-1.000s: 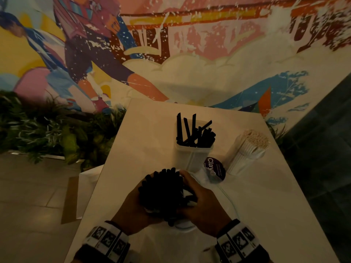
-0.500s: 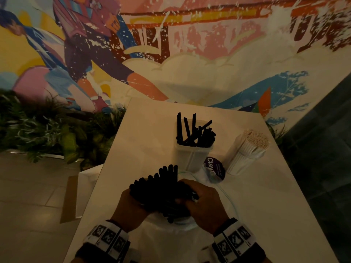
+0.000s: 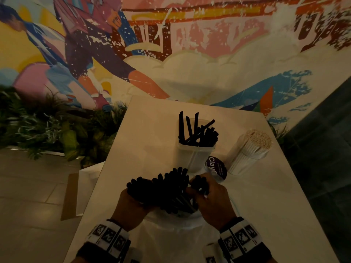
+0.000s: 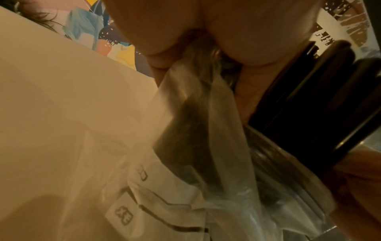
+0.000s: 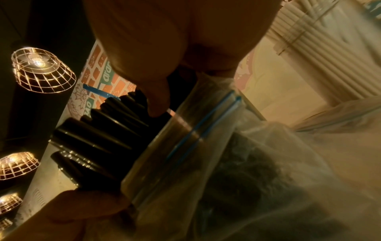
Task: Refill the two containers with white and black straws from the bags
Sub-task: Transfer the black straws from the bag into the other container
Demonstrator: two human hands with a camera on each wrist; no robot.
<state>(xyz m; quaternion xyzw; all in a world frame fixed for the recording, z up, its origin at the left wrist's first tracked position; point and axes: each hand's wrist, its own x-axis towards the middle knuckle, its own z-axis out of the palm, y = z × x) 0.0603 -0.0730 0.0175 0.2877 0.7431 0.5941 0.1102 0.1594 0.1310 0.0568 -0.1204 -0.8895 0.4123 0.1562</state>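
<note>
change: black straws have fanned wider out of the bag mouth | left hand grips bundle and bag edge | right hand pinches a few loose | clear container just beyond on desk, part-full | likely separating a batch to transfer

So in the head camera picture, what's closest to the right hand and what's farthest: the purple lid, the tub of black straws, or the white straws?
From the right hand:
1. Purple lid, just beyond the fingers, touching or nearly.
2. Tub of black straws, behind the lid, mid-table.
3. White straws, far right; close to the tub's distance, but slightly farther.
</note>
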